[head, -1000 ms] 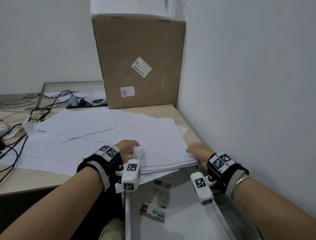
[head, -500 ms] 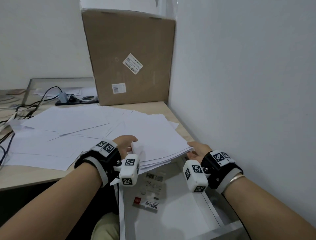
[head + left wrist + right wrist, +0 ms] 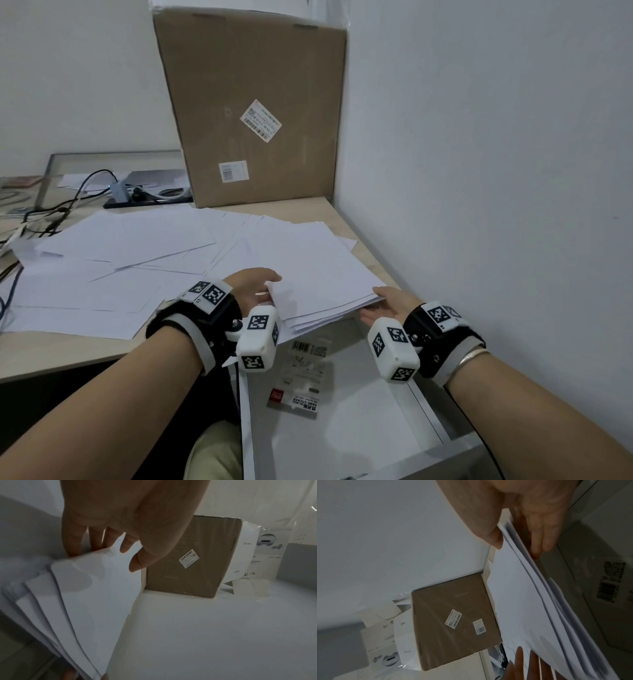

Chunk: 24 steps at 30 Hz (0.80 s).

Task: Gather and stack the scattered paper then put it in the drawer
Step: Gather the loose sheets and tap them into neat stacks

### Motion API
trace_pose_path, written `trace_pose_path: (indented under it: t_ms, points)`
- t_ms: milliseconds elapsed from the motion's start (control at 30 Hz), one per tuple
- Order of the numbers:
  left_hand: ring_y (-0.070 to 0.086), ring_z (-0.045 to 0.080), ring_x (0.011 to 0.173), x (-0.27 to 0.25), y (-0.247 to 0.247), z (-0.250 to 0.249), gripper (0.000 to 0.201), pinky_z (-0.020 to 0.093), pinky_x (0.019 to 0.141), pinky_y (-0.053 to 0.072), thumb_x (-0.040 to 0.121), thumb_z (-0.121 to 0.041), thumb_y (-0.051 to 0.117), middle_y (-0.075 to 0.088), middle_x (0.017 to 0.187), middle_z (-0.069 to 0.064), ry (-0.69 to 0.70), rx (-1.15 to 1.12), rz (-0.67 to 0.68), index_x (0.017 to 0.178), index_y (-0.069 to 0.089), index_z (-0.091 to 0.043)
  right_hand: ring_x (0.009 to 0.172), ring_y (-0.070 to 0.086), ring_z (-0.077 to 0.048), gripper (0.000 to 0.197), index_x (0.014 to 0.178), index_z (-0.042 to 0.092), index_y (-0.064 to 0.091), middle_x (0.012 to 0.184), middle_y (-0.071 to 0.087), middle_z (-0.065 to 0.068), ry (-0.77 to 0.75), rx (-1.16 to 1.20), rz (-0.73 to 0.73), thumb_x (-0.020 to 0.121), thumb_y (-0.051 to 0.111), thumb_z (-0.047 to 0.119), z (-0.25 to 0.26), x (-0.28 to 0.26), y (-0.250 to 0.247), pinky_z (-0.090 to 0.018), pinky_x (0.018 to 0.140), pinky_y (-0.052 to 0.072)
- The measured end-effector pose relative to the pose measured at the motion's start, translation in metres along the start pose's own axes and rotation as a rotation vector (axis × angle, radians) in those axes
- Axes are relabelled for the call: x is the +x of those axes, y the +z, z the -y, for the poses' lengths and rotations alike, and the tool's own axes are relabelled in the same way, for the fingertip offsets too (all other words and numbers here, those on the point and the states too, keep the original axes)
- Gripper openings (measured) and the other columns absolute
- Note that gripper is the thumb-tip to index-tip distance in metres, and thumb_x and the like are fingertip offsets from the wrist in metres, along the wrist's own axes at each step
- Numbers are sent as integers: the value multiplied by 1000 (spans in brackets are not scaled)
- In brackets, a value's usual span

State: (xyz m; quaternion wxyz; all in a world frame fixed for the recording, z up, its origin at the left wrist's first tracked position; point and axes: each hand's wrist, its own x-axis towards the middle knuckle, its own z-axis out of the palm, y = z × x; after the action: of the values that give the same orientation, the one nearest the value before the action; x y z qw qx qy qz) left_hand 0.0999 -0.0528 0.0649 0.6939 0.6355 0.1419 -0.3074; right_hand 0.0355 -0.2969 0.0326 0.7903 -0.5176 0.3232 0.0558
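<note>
I pinched the paper stack at its near corners, left hand and right hand, thumbs on top and fingers beneath, so it held together above the open drawer.

Dim, soft indoor light; wrist views dark, blurred, edge-warped.
</note>
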Motion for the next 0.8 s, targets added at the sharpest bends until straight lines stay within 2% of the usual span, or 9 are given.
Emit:
trace_pose_path:
  t_ms: [67, 167, 233, 333, 467, 600, 667, 733, 800]
  points:
    - [60, 28, 83, 0, 6, 0, 5, 41, 77, 50, 93, -8, 54, 58, 99, 15, -20, 36, 70, 96, 55, -4, 39, 63, -29, 30, 126, -3, 46, 126, 52, -24, -2, 25, -15, 99, 48, 9, 1, -1, -2, -32, 28, 46]
    - [60, 27, 85, 1, 16, -1, 8, 40, 78, 50, 94, -11, 52, 59, 98, 14, -41, 102, 124, 98, 56, -5, 32, 60, -24, 39, 132, -1, 43, 101, 55, -21, -20, -17, -48, 96, 55, 11, 6, -5, -4, -32, 29, 48]
    - [60, 25, 84, 5, 16, -2, 7, 40, 85, 49, 94, -11, 53, 58, 98, 14, -39, 148, 97, 96, 56, -5, 32, 60, -23, 34, 125, 1, 47, 99, 55, -21, -26, -87, -48, 95, 57, 12, 8, -10, -4, -28, 29, 47]
    - [60, 23, 80, 13, 8, -8, 3, 39, 101, 44, 91, -9, 57, 58, 99, 13, 22, 261, -55, 90, 56, -6, 32, 59, -21, 18, 105, 3, 49, 83, 57, -18, 5, -183, -22, 94, 59, 13, 9, -14, -1, -24, 27, 42]
    - [56, 21, 83, 23, -9, -21, 11, 35, 85, 46, 93, -5, 54, 54, 88, 8, 133, 313, -179, 82, 53, -7, 30, 58, -20, 15, 84, 4, 51, 49, 63, -15, 52, -217, 1, 93, 60, 12, 13, -11, 5, -23, 26, 41]
    - [55, 17, 78, 33, -23, -35, 11, 32, 81, 44, 93, -6, 53, 55, 84, 6, 183, 318, -223, 83, 55, -10, 25, 51, -18, 16, 86, 9, 52, 54, 66, -16, 49, -211, -8, 92, 62, 20, 19, 1, 11, -17, 30, 39]
    - [55, 16, 76, 40, -27, -42, 11, 32, 79, 44, 93, -7, 52, 56, 84, 5, 195, 317, -232, 83, 56, -11, 31, 52, -16, 15, 84, 11, 52, 62, 65, -12, 9, -228, -26, 92, 61, 20, 21, 10, 17, -15, 32, 38]
    - [55, 16, 76, 46, -27, -45, 12, 30, 75, 45, 93, -7, 52, 56, 83, 4, 204, 310, -227, 82, 56, -11, 38, 58, -19, 12, 84, 5, 53, 56, 63, -11, 11, -220, -21, 94, 58, 11, 19, 16, 24, -19, 30, 42]
    - [55, 15, 75, 53, -25, -48, 14, 28, 70, 45, 93, -6, 51, 57, 82, 4, 211, 300, -206, 81, 57, -11, 58, 65, -27, 5, 98, -3, 54, 70, 66, -16, -18, -192, -39, 94, 53, -1, 17, 21, 29, -29, 37, 52]
